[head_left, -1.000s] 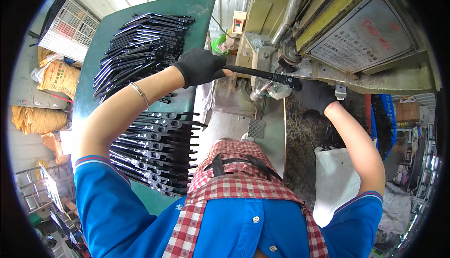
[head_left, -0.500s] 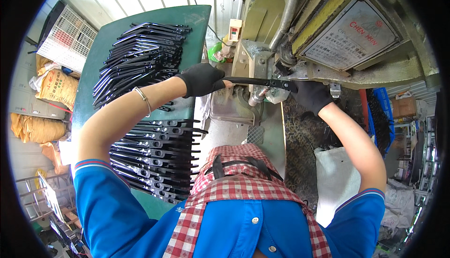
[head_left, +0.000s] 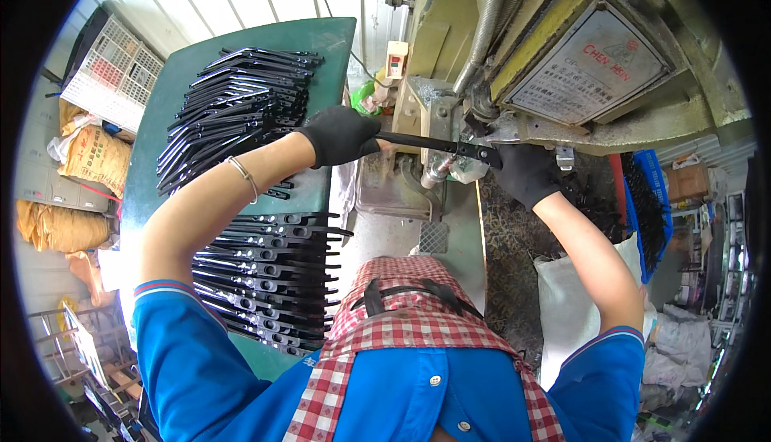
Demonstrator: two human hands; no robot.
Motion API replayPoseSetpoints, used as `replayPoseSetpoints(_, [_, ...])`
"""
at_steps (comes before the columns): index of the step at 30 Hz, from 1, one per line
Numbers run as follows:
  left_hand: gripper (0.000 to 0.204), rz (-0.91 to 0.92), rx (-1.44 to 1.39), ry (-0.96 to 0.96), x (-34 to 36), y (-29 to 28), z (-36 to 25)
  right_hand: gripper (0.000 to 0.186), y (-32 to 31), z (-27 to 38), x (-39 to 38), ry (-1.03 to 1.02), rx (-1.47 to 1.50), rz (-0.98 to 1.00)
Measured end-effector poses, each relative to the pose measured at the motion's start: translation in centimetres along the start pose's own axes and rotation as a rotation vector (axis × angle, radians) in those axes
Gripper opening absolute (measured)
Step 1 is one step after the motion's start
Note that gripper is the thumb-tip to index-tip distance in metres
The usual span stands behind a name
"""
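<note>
A long black metal bar (head_left: 423, 143) spans between my two black-gloved hands at the machine, its right end slightly lower. My left hand (head_left: 341, 137) is closed round the bar's left end. My right hand (head_left: 526, 173) is closed on the other end, which is wider and has holes; the fingertips are partly hidden. Behind and just under that end is the machine's metal fixture (head_left: 438, 170), and I cannot tell whether the bar touches it. On the green table (head_left: 328, 40) at my left lie several bent black bars (head_left: 241, 92) and a row of flat, holed bars (head_left: 269, 269).
The big yellow-green press (head_left: 526, 64) with a metal plate stands over the far right. A switch box (head_left: 397, 58) hangs behind the fixture. A white sack (head_left: 574, 289) and a blue crate (head_left: 652, 177) of black parts are at right. Yellow sacks (head_left: 96, 153) stand far left.
The bar has tilted a little, its right end dropping, and my right hand has come slightly left and nearer to me. Both hands keep their hold. The view has shifted slightly.
</note>
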State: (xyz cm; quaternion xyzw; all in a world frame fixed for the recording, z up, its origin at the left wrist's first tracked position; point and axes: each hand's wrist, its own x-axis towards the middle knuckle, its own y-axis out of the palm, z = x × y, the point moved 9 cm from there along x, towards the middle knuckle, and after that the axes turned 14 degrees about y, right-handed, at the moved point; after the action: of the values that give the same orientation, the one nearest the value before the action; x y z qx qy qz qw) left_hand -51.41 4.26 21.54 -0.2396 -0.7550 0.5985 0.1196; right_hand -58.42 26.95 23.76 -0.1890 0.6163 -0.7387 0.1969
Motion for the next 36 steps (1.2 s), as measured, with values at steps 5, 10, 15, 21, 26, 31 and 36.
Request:
replayPoseSetpoints(5, [0.052,-0.031,-0.089,0.077,0.0,0.5,0.2,0.025,2.0,-1.3,0.8,0.011,-0.056,0.102])
replayPoseSetpoints(10, [0.053,0.037,-0.068,0.023,0.4,-0.2,-0.4,0.03,4.5,-2.1,0.9,-0.005,-0.129,0.418])
replayPoseSetpoints(15, [0.045,-0.012,-0.143,0.071,0.2,1.1,0.2,0.029,2.3,-1.8,1.2,0.016,-0.003,0.157])
replayPoseSetpoints(21, [0.045,-0.267,0.169,0.082,-1.4,-2.4,-1.6,0.036,-1.3,-0.5,-1.3,-0.04,0.177,0.083])
replayPoseSetpoints(26, [0.032,-0.56,0.432,0.23,-5.7,-6.1,-7.6,0.033,-4.2,1.7,-6.1,-0.096,-0.027,-0.036])
replayPoseSetpoints(31, [0.04,-0.677,0.431,0.115,-11.3,-7.2,-7.5,0.033,-7.8,1.8,-8.9,-0.154,-0.069,-0.426])
replayPoseSetpoints(36, [0.039,-0.642,0.433,0.067,-12.9,-6.8,-9.6,0.041,-7.5,1.7,-10.0,-0.186,-0.02,-0.521])
